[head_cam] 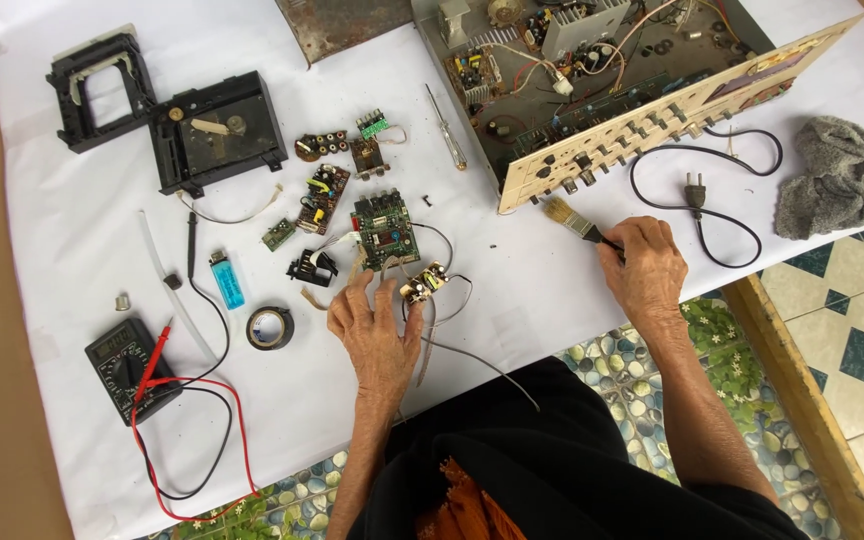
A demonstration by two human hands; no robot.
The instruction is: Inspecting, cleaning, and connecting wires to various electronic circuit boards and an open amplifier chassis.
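My left hand lies palm down on the white sheet, fingers spread, its fingertips touching a small wired circuit board just below a larger green circuit board. My right hand grips a paintbrush by its handle, bristles pointing up-left toward the front panel of an opened amplifier chassis. A black power cord with plug loops just beyond the right hand.
Several small circuit boards, a screwdriver, a blue lighter, a tape roll, a multimeter with red and black leads, black plastic frames, a grey rag. Tiled floor at right.
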